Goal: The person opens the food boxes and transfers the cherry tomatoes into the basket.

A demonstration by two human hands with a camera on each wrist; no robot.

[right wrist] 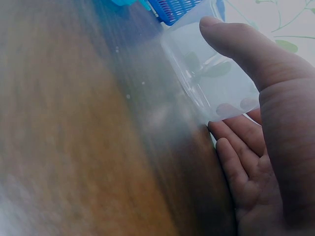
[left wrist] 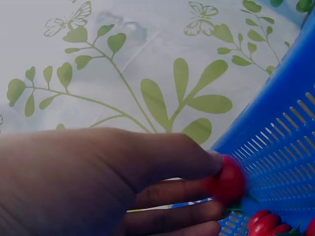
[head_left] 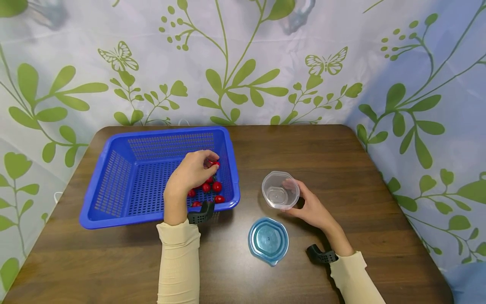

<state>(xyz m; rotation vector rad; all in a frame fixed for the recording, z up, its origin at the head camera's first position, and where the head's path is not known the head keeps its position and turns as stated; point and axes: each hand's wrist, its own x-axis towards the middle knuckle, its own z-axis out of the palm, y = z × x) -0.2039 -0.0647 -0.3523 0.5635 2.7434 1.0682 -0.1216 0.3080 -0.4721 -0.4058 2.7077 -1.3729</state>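
My left hand [head_left: 190,166] is over the right end of a blue plastic basket [head_left: 233,185], pinching a red cherry tomato [left wrist: 230,181] between thumb and fingers. Below it, several cherry tomatoes [head_left: 217,187] lie in that end of the basket; the hand and wrist hide some of them. On the right, my right hand [head_left: 309,204] holds a clear plastic container [right wrist: 197,73] by its side, thumb on one side and fingers on the other. The container's mouth faces up, and no contents show through its walls.
A translucent blue lid [head_left: 268,239] lies flat on the brown wooden table [head_left: 288,147], in front of the container and between the two forearms. Behind the table hangs a white cloth [head_left: 265,42] with green leaves and butterflies. Each wrist wears a black band.
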